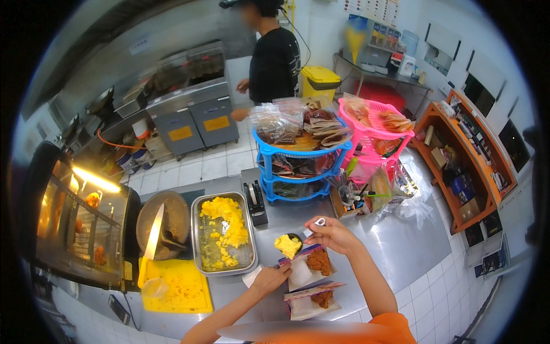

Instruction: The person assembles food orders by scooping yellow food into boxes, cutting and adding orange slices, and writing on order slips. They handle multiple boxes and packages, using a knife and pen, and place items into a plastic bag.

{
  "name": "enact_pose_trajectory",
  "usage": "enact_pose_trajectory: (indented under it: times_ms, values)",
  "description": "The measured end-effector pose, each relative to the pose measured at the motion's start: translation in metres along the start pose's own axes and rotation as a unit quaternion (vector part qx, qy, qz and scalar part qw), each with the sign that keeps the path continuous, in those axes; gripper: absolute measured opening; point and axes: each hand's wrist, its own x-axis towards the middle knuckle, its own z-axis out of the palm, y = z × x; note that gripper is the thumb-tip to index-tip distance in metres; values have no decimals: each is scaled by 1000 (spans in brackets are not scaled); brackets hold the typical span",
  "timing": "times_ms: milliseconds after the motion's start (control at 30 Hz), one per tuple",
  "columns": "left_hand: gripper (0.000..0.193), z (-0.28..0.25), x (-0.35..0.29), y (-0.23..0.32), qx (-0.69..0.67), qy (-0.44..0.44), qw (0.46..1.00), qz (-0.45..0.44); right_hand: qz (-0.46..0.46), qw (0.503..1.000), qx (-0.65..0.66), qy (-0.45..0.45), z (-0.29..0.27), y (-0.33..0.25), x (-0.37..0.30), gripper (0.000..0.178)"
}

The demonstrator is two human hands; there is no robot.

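Observation:
My right hand (333, 234) is closed on the handle of a small dark ladle (298, 237). Its round bowl is heaped with a crumbly yellow food (287, 246) like rice or scrambled egg. Directly beneath is an open paper food box (302, 277) with a brown fried chicken piece (319, 262) at its right end. My left hand (271, 280) pinches the left rim of this box. A second paper box (303, 308), nearer to me, also has fried chicken (323, 299) in it. More yellow food (232, 226) lies in a perforated metal tray (196, 252) on the left.
Left of the tray are a brown round pan (143, 215), a long knife (153, 238), a yellow cutting board (177, 289) and a lit display warmer (80, 221). Blue (295, 186) and pink (358, 140) tiered baskets stand ahead. A person (275, 60) is beyond the counter.

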Motion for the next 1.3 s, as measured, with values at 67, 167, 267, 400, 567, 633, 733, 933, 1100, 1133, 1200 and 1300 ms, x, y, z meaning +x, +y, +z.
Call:
enact_pose_trajectory:
  times_ms: [67,167,267,400,567,633,733,933,1100,1133,1200,1300]
  values:
    - [21,2,3,-3,-16,-57,998,23,-20,999,5,24,-13,3,-19,24]
    - [20,0,-2,-7,-45,-91,993,53,-33,998,38,45,-32,10,-40,22]
    - [27,-6,-12,-1,-33,-115,993,15,-35,995,65,67,-44,19,-53,20]
    - [33,-14,-16,13,-30,-118,992,-35,-25,993,82,80,-50,28,-58,19]
    - [38,-19,-20,18,-54,-95,993,-53,-24,999,3,47,-43,39,-58,20]
    - [39,-20,-32,20,-51,-97,992,-61,-10,997,-73,27,-36,47,-56,20]
    - [42,-22,-58,24,-60,25,997,-46,16,980,-197,-15,-24,62,-47,16]
    - [62,-22,-92,31,-123,-23,984,-128,-86,872,-460,-142,-8,82,-24,12]
    - [69,-16,-96,27,-166,3,978,-127,-143,843,-496,-150,-4,94,-22,14]
    - [70,-14,-95,26,-183,15,976,-121,-132,860,-472,-139,-4,96,-22,14]
    - [71,-11,-96,24,-160,-16,979,-125,-111,891,-426,-110,-6,97,-22,15]
    - [71,-7,-96,23,-179,9,977,-118,-81,940,-325,-57,-5,97,-24,17]
